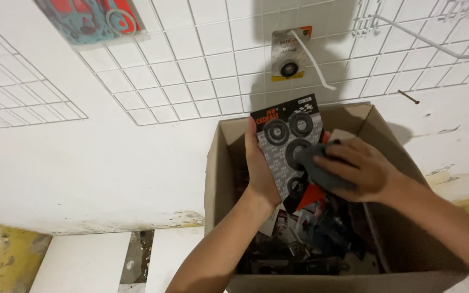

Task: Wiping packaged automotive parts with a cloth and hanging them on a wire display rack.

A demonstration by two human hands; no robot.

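White wall grid was noted behind an open cardboard box. Above it, a black parts card was clasped by the left hand; a grey cloth was pressed on it by the right hand, fingers bent. Hard wiping could bend the card.

flat black card pack of dark grey rubber rings, red lower corner | crumpled dark grey cloth | open brown cardboard box | white wire grid panel on white wall | small orange-and-black hanging packet
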